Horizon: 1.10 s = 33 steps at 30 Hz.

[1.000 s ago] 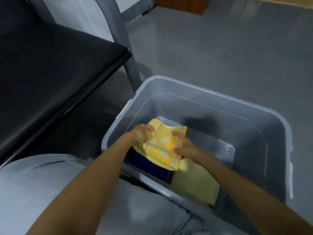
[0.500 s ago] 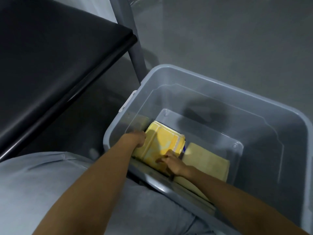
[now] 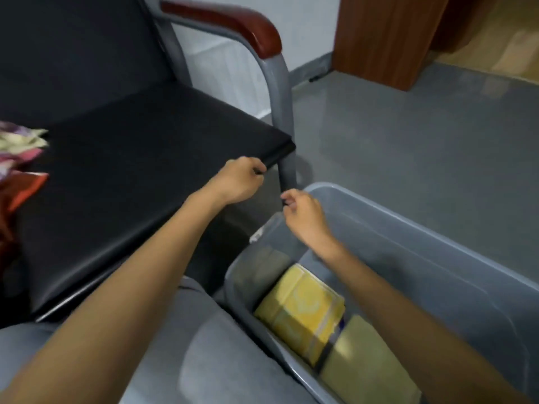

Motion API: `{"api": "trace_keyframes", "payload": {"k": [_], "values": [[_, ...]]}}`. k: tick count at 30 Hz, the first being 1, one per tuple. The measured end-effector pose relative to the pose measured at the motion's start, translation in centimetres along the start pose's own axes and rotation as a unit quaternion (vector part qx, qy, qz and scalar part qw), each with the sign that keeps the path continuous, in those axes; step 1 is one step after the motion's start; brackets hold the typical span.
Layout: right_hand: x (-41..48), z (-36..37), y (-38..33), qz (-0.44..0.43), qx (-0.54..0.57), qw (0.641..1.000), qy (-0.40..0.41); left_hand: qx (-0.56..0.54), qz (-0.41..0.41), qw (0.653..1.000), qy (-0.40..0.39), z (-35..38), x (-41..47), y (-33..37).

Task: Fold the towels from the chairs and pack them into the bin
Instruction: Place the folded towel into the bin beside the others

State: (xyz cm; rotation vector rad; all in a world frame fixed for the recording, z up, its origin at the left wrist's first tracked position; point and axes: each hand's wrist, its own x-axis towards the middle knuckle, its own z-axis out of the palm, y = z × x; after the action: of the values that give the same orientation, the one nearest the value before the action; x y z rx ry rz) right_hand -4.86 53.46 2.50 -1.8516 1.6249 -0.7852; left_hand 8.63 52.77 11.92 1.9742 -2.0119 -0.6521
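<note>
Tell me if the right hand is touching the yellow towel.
Apart. Head view: right hand hangs above the bin, yellow towel lies below, clear gap between.

Dim, flat indoor light; the pale wall (image 3: 227,62) and a sheen on the grey floor (image 3: 423,147) are brightest. My left hand (image 3: 239,182), right hand (image 3: 303,214) and the towels (image 3: 20,147) at the left edge smear with blur. The chair seat (image 3: 131,170) reads near-black; straight lines bow toward the edges
</note>
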Motion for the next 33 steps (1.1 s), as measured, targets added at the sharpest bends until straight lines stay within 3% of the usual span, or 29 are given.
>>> {"api": "trace_keyframes", "payload": {"k": [5, 10, 19, 25, 28, 33], "values": [[2.1, 0.0, -13.7, -0.143, 0.077, 0.986, 0.022, -0.073, -0.050, 0.971, 0.220, -9.0, -4.9, -4.7], [1.6, 6.1, -22.9, -0.212, 0.112, 0.966, -0.098, -0.067, -0.165, 0.929, 0.324, -12.3, -9.8, -12.7], [0.6, 19.7, -34.2, -0.283, 0.079, 0.908, -0.297, -0.015, -0.310, 0.884, 0.350, -16.3, -16.6, -27.3], [1.9, 26.4, -38.2, -0.306, 0.012, 0.874, -0.378, 0.031, -0.404, 0.880, 0.247, -17.6, -17.4, -36.4], [2.5, 28.3, -37.9, -0.313, -0.044, 0.855, -0.412, 0.081, -0.447, 0.869, 0.194, -16.2, -17.6, -37.9], [3.2, 28.1, -36.7, -0.255, 0.019, 0.857, -0.447, 0.200, -0.429, 0.843, 0.257, -15.4, -17.2, -37.7]]}}
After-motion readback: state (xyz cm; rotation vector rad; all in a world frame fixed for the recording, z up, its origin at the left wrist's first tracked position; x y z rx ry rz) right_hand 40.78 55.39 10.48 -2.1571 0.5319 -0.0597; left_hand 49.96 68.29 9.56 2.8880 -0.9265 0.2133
